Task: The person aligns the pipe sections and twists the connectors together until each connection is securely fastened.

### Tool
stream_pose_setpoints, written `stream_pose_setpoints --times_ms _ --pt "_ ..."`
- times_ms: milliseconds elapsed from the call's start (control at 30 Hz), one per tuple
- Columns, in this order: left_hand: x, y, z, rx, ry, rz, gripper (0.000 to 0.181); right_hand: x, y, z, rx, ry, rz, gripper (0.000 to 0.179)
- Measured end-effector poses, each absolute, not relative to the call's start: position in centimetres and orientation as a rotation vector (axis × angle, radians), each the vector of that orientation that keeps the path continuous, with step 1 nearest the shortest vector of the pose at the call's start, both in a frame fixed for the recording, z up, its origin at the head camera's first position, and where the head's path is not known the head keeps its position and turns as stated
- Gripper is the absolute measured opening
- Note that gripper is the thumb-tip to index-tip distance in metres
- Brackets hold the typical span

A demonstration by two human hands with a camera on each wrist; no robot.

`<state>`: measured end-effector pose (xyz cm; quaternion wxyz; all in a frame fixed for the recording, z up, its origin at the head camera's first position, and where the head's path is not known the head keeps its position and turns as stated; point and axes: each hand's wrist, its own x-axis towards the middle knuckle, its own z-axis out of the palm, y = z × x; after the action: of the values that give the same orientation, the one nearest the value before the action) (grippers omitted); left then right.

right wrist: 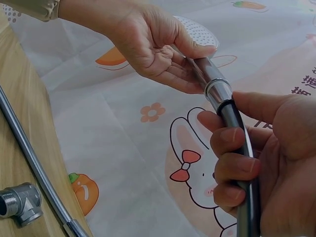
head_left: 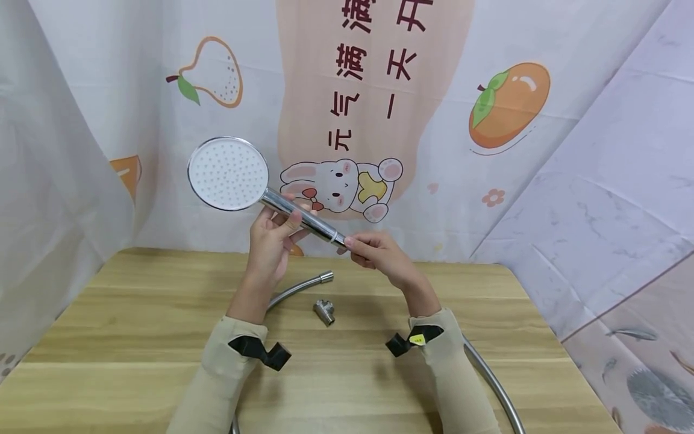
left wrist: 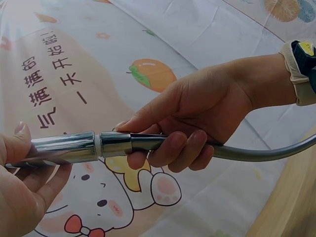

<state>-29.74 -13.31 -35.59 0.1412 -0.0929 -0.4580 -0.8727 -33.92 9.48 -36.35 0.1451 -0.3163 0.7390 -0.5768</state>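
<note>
key relation, my judgement: the seam between the shower head's handle (head_left: 320, 227) and the hose connector (left wrist: 116, 143). both sit on one line, end to end, with a thin pale ring (left wrist: 98, 145) between them. looks coaxial, no obvious tilt at the seam; can't tell if the threads are engaged or how far. long axis runs slantwise in the head view, upper left to lower right, up off the bench (head_left: 347, 386). my right hand (head_left: 382, 256) is nearer the seam, thumb right on the connector; my left hand (head_left: 271, 238) is a bit further up the handle.

shower head (head_left: 228, 173) lies beyond my left hand, up and to the left, spray face turned toward the head camera. handle passes through my left hand, its lower end pointing at my right.

hands: left one wraps the handle, thumb on the near side, fingers under. right one grips connector and hose, thumb along the top, fingers curled round below. neither free.

hose (head_left: 494, 380) leaves my right hand and drops to the right, past the forearm. on the bench: a metal hose end (head_left: 326, 276) near my left wrist, same hose or not, can't tell; a tee fitting (head_left: 325, 312) between my forearms, touched by neither hand.
</note>
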Motion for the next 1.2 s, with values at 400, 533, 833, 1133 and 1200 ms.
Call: stream_pose_setpoints --times_ms 400,533,833,1133,1200 --pt "-29.71 -13.27 -35.21 -0.267 -1.322 -2.525 0.034 -33.84 9.53 -36.15 -0.891 2.133 -1.656 0.033" --pt "-29.73 -13.26 -35.17 -0.255 -1.326 -2.523 0.034 -33.85 9.47 -36.19 -0.907 2.126 -1.669 0.027" --pt "-29.67 -13.32 -35.21 -0.264 -1.315 -2.529 0.029 -33.68 9.37 -36.33 -0.943 2.153 -1.69 0.015" --pt "-29.45 -13.5 -35.31 -0.268 -1.326 -2.527 0.029 -33.71 9.14 -36.76 -0.993 2.229 -1.684 0.011" --pt "-29.47 -13.52 -35.31 -0.278 -1.322 -2.521 0.03 -33.73 9.09 -36.79 -0.993 2.235 -1.695 0.012"
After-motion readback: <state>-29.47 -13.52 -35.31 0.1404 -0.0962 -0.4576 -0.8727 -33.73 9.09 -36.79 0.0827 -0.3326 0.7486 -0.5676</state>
